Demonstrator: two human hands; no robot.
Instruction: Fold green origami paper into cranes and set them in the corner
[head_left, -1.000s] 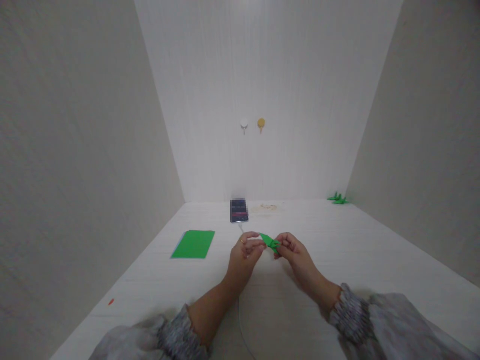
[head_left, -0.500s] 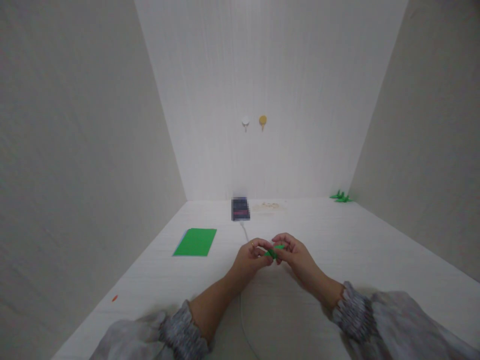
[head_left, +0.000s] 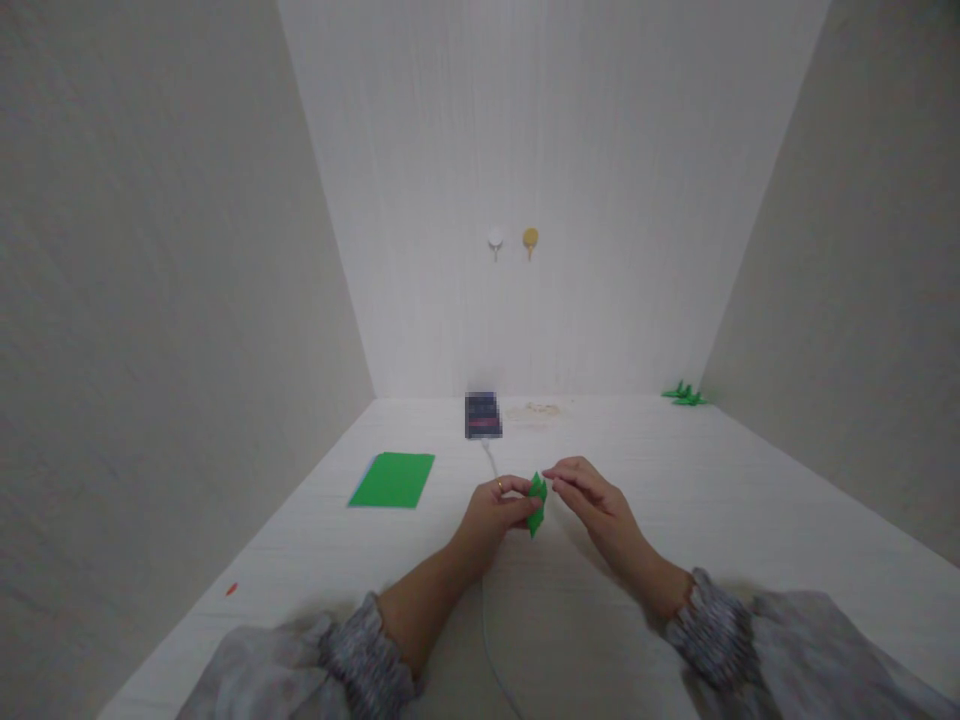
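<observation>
Left hand [head_left: 501, 512] pinching a small folded green paper shape [head_left: 536, 508], right hand [head_left: 589, 497] just beside it, slightly parted, empty, white desk [head_left: 750, 500] below

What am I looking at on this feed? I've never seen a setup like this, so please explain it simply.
There is no machine here: these are a person's bare hands, seen by one head-worn camera looking forward and down. The left hand holds a small folded green paper. The right hand is raised close beside it; whether they touch is hard to tell. On the white table lie green sheets to the left, a small orange piece nearer the person, a pixelated dark device with a cable at the back, and green folded shapes in the far right corner.
</observation>
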